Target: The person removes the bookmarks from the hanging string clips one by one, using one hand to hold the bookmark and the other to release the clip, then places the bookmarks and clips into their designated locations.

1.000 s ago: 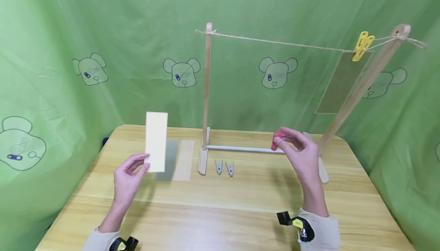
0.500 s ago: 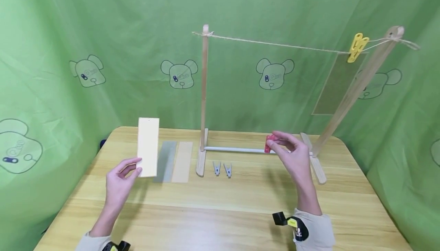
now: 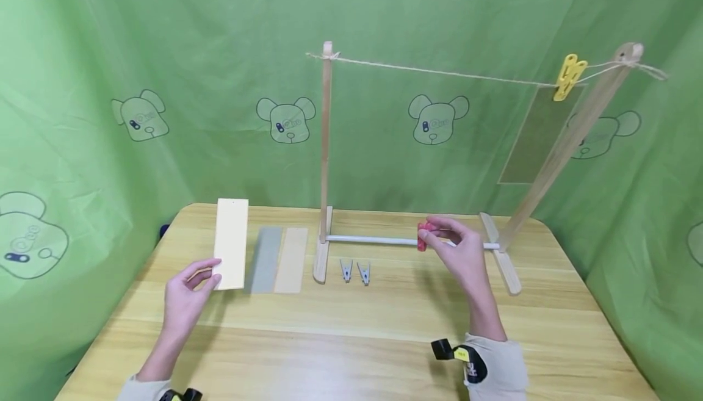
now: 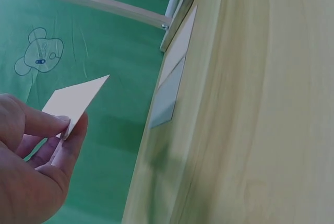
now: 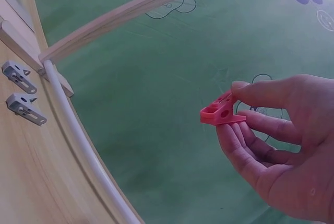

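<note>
My left hand pinches a cream rectangular card by its lower left edge, holding it upright above the table. A small hole shows near the card's top. Between the thumb and fingers of my right hand is a red plastic clothespin, raised in front of the stand's white crossbar. In the right wrist view the thumb presses one handle and the fingers support the other. Two grey clothespins lie side by side on the table. A grey-blue card and a beige card lie flat near the left hand.
A wooden stand has a left post and a right post, with a string tied between their tops. At its right end, yellow clothespins hold a dark olive card. Green curtain surrounds the wooden table.
My left hand has lowered with the cream card and shifted left. The right hand has also come down and left with the red clothespin. The head view has shifted slightly.
</note>
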`<state>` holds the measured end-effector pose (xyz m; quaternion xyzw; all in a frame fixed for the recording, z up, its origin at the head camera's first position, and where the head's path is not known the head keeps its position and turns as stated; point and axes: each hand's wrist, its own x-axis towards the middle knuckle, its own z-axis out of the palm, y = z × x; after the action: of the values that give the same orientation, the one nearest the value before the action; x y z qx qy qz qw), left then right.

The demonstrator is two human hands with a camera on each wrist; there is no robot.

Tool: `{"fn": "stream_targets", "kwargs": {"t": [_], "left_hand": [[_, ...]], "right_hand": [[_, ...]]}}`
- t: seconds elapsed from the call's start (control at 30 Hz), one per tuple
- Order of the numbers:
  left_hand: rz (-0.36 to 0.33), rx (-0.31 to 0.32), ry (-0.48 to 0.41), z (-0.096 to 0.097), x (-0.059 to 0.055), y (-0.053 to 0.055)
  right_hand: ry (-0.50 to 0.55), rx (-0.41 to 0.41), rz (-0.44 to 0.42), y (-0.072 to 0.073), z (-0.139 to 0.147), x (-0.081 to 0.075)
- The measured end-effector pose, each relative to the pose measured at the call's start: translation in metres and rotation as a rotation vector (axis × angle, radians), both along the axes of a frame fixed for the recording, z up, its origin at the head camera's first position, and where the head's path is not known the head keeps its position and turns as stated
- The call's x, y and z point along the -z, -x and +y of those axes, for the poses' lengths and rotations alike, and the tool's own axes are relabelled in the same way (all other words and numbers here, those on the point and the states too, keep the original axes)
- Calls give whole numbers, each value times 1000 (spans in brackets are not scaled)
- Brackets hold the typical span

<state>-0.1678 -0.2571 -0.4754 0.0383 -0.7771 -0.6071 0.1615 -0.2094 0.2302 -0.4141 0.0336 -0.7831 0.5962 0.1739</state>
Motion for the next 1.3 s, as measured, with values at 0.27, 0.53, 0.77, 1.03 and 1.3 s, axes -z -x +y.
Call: {"fn": "stream_targets", "kwargs": {"t": [0.27,0.53,0.77,1.03,1.3], "left_hand": [[-66,-10,53,-8,-1,-3],[-139,19,101,-14,3,3],[-194,35,152,-20,8,3],[-237,20,189,-25,12,7],[-250,29,211,-25,14,11]], "right_hand": [[-54,21,-104,-4,-1,5],[-110,28,-171,-2,2,10],[-124,23,-220,1,2,19],[-149,25,-225,10,-2,24],[-168,5,-236,12,-5,29]]}}
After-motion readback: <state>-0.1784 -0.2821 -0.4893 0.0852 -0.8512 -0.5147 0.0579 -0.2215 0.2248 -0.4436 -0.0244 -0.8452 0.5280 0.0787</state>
